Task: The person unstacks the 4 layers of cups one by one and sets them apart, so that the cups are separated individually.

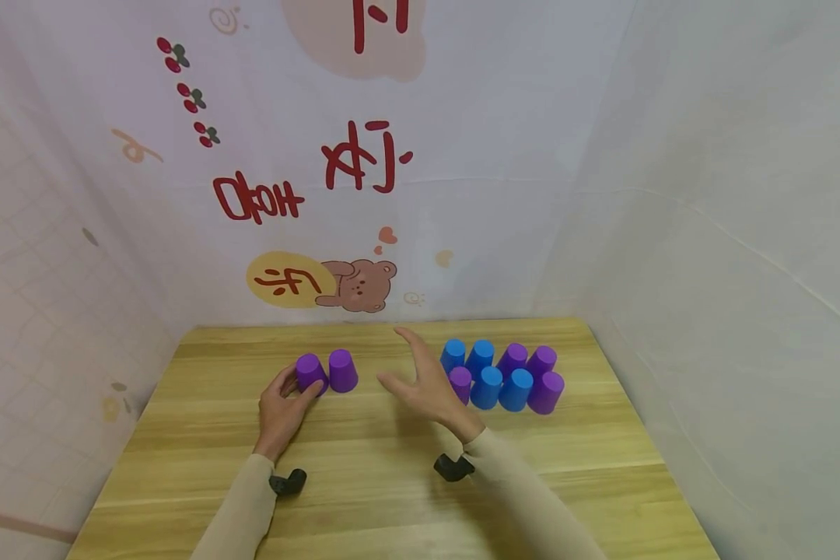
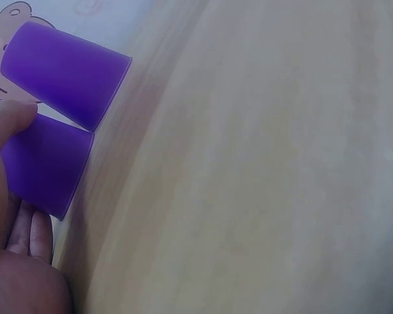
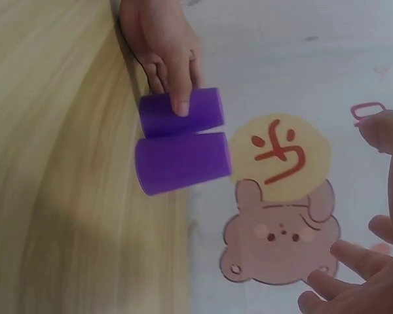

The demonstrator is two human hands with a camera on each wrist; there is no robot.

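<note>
Two purple cups stand upside down side by side at the table's left. My left hand [image 1: 282,408] grips the left purple cup [image 1: 309,372], with the thumb on its near side and fingers round its far left. Beside it, the other purple cup [image 1: 343,371] is untouched; in the left wrist view this second cup [image 2: 65,75] stands close to the held cup [image 2: 49,160]. My right hand [image 1: 427,389] hovers over the middle of the table, thumb and fingers spread apart, holding nothing. In the right wrist view its fingers [image 3: 354,261] are extended.
Right of my right hand stands a group of several upturned cups, among them a blue cup [image 1: 486,387] and a purple cup [image 1: 546,393]. The wooden table [image 1: 364,498] meets a printed white cloth wall [image 1: 490,257] at the back, with more cloth at both sides.
</note>
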